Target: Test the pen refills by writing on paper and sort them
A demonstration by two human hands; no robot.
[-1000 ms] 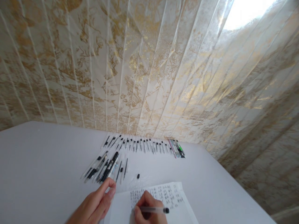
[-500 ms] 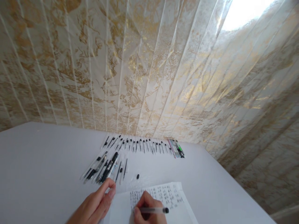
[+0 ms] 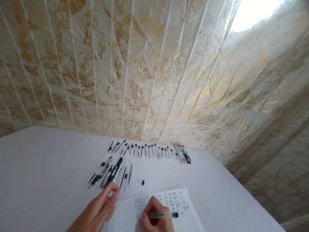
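Observation:
My right hand (image 3: 156,216) is closed around a clear pen (image 3: 165,215) with a black end pointing right; its tip is hidden near the paper. Under that hand lies a white sheet (image 3: 190,222) bearing rows of dark handwriting. My left hand (image 3: 102,206) rests at the sheet's left edge, thumb and forefinger curled toward each other; whether anything is between them cannot be made out. Just beyond it lies a bunch of pens (image 3: 112,174), some black, some clear. A small black cap (image 3: 143,182) sits above the sheet.
A long row of clear pens with black caps (image 3: 145,150) runs along the back of the white table (image 3: 48,167). At its right end are coloured pens (image 3: 182,154), one with bright green. A gold-patterned curtain (image 3: 145,71) hangs behind the table.
My right hand, with the pen in it, has shifted slightly to the right over the sheet. The left hand has hardly moved.

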